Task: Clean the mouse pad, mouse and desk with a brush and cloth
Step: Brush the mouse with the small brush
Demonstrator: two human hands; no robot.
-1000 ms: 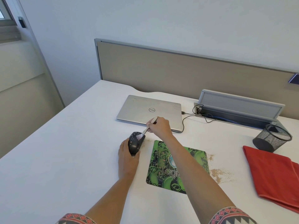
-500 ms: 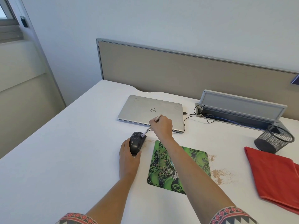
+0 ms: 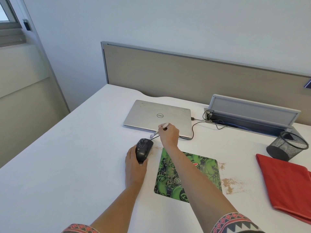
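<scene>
On the white desk (image 3: 70, 162) lies a black mouse (image 3: 143, 148), tipped a little, its cable running back toward the laptop. My left hand (image 3: 134, 167) grips the mouse's near end. Just beyond it my right hand (image 3: 168, 135) pinches a thin white brush (image 3: 158, 131); the bristle tip hangs slightly above and behind the mouse's front, not touching it. Right of the mouse, a green and black mouse pad (image 3: 202, 174) lies partly under my right forearm. Brown crumbs (image 3: 231, 184) are scattered on the desk beside the pad. A red cloth (image 3: 286, 187) lies at the far right.
A shut silver laptop (image 3: 156, 115) sits behind the mouse with a black cable (image 3: 197, 124) plugged in. A grey cable box (image 3: 252, 113) stands at the back right, a black mesh pen cup (image 3: 286, 145) in front of it. A beige partition (image 3: 185, 76) closes the desk's rear.
The brush tip has lifted off the mouse and drawn back toward the laptop with my right hand. My left hand still holds the mouse in the same spot.
</scene>
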